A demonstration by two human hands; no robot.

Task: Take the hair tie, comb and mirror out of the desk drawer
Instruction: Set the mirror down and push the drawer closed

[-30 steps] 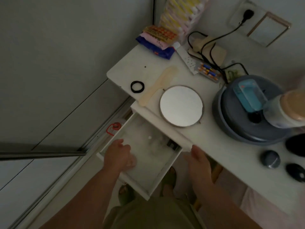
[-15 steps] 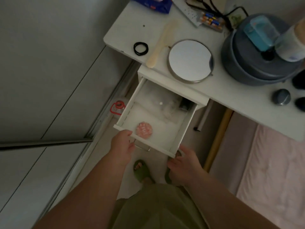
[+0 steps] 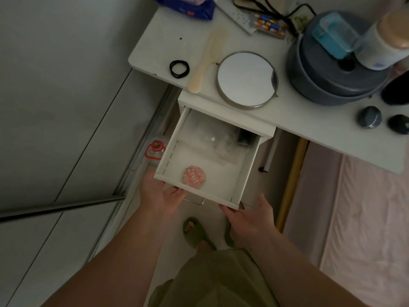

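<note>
All three targets are out of the drawer (image 3: 239,180) and sit in a row along the desk (image 3: 309,120) front edge, directly above the drawer opening; hair tie (image 3: 179,68) nearest the desk's left corner, comb (image 3: 207,63) just beside it with its handle end reaching the edge, mirror (image 3: 246,79) next, lying flat, glass up; placed close to the edge probably because that is the shortest lift from the drawer.

Drawer pulled well out; what's left inside is a round pink item (image 3: 194,175) near the front wall and some clear plastic clutter toward the back, hard to identify in the dim light.

Left hand (image 3: 161,196) at the drawer's front left corner, fingers curled loosely under the front panel beside the metal handle (image 3: 195,201); right hand (image 3: 250,218) at the front right corner, fingers mostly extended, touching the panel, gripping nothing else.

Judgement: retrieval done; both hands on the front panel look set to push the drawer closed squarely.
</note>
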